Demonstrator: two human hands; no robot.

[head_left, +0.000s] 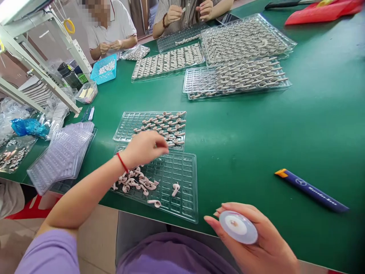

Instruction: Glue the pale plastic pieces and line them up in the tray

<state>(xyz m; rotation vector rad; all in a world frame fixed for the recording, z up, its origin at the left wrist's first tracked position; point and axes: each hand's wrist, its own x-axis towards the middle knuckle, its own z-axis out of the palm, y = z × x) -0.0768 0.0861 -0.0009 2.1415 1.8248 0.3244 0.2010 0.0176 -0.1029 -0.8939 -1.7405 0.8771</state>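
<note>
My left hand (148, 146), with a red cord at the wrist, hovers over the near edge of the back clear tray (122, 127). Its fingers are pinched together, and whatever they hold is hidden. Pale earbud shells (162, 123) stand in rows on that tray. Below the hand, a second clear tray (185, 171) carries a heap of loose earbud shells (137, 180), with two lying apart from it. At the lower right my right hand (262, 236) is wrapped round an object with a round translucent end (238, 227); the rest is hidden by the palm.
A blue box cutter (313, 192) lies at the right. Filled trays (248, 38) stand at the back, near two seated people. To the left are stacked clear trays (61, 156), a blue basket (104, 70), and a white metal frame (51, 64).
</note>
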